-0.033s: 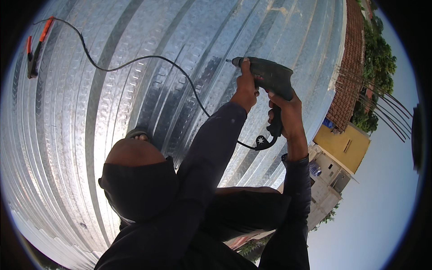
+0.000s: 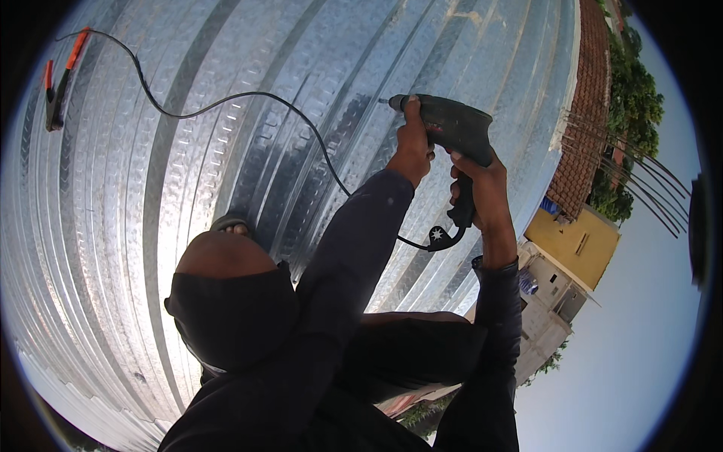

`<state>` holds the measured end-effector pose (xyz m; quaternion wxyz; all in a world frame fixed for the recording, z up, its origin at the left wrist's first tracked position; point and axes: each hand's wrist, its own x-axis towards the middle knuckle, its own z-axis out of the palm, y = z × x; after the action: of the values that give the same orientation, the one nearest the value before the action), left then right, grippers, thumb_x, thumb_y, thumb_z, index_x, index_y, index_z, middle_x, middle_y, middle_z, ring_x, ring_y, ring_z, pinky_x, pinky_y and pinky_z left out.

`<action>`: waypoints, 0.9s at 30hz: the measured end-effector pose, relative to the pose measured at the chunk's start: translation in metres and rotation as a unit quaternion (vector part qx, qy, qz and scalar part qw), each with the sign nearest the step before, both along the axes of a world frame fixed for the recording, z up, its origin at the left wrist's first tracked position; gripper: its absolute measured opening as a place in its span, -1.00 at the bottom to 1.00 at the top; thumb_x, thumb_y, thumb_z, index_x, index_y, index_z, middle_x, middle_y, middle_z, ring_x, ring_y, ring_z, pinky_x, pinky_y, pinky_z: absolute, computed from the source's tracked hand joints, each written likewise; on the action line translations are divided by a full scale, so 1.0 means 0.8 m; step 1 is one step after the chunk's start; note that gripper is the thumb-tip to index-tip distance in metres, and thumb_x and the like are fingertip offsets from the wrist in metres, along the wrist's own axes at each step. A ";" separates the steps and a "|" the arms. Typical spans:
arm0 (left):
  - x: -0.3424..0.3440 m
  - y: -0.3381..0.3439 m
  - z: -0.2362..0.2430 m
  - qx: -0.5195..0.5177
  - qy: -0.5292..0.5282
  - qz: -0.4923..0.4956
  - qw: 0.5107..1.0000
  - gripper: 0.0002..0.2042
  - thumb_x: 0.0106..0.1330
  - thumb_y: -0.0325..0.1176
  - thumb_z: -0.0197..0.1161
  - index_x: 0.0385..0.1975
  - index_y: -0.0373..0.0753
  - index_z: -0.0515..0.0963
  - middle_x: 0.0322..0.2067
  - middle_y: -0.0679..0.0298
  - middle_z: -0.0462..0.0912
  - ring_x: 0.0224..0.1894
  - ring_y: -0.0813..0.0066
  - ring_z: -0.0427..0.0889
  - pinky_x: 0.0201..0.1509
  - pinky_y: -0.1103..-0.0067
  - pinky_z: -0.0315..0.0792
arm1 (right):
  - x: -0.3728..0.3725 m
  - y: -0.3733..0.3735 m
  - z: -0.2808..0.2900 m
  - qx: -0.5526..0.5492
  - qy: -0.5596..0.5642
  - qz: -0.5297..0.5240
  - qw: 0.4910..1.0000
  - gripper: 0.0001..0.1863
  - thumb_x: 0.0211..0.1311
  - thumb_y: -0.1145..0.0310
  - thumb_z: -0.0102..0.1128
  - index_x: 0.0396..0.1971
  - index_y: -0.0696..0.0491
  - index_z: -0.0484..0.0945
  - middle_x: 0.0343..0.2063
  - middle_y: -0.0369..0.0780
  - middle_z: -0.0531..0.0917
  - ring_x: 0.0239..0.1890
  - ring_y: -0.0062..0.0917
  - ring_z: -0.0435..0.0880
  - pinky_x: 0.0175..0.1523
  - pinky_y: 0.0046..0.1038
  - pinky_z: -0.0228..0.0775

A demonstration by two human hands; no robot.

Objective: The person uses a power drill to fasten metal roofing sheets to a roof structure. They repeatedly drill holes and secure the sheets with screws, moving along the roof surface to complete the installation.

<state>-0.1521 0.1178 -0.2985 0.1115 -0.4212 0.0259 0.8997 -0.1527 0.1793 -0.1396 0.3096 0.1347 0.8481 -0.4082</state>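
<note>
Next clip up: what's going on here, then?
A person is holding a dark power drill over ribbed metal sheeting. The right hand grips its handle; the left hand steadies the front. Whether the bit touches the metal isn't clear. The black cord trails leftward across the sheeting toward an orange-handled tool.

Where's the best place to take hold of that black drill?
I'd take the drill by its handle, coming from the right in this view, its rear: the handle hangs down like a pistol's. Because the nose juts out leftward, steadying the front from below seems wise too, clear of the bit.
</note>
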 end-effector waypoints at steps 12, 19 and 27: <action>0.001 0.013 0.022 -0.071 -0.014 -0.065 0.995 -0.36 0.31 0.44 -0.02 -0.35 -0.13 0.51 -0.59 0.42 0.38 -0.63 0.57 0.19 -0.47 0.50 0.12 | 0.020 0.034 0.006 -0.032 0.043 -0.038 0.998 -0.60 0.26 0.37 0.31 0.04 0.22 0.53 -0.43 -0.17 0.63 -0.67 -0.55 0.58 -0.60 -0.50 0.45; 0.002 0.008 0.074 -0.374 -0.029 -0.156 0.914 -0.11 0.29 0.38 0.09 0.04 -0.59 0.35 -0.09 -0.32 0.64 0.02 -0.17 0.67 0.14 0.23 0.46 | 0.056 0.095 -0.023 -0.102 0.091 -0.179 0.974 -0.52 0.41 0.08 0.25 0.01 0.23 0.53 -0.37 -0.14 0.62 -0.59 -0.51 0.60 -0.51 -0.45 0.51; -0.049 -0.097 0.102 -0.625 -0.010 -0.162 0.763 -0.47 0.10 -0.05 0.38 -0.09 -0.40 0.56 -0.33 0.07 0.72 -0.27 0.04 0.75 -0.16 0.25 0.58 | -0.011 0.048 -0.072 -0.347 -0.113 -0.161 0.917 -0.56 0.47 -0.06 0.13 0.13 -0.07 0.47 -0.47 -0.40 0.50 -0.57 -0.75 0.48 -0.51 -0.68 0.41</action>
<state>-0.1911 0.0400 -0.2167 -0.0319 -0.3959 0.6495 0.6484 -0.1614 0.2179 -0.1971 0.3602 0.1989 0.5794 -0.7035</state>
